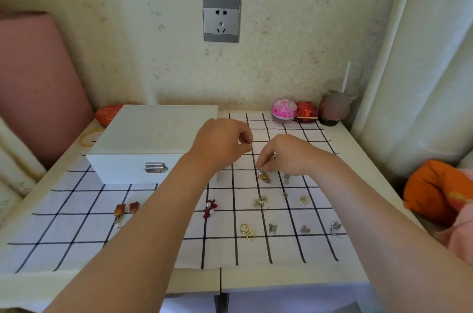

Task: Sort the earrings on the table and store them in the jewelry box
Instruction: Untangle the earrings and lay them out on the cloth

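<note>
- Sorting step: right hand (289,156) fingers pinch the earring cluster (265,177) on the table (363,179), right of middle.
- Left hand (222,145) fingers are curled just beside; whether they hold a piece, I cannot tell.
- Other earrings (261,202) lie paired toward the front edge.
- Box (153,133), far-left corner, is closed; next, tease one pair free, gently.

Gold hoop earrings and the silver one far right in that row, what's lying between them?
A butterfly-shaped earring and another small silvery earring, both on the cloth, in the head view.
</note>
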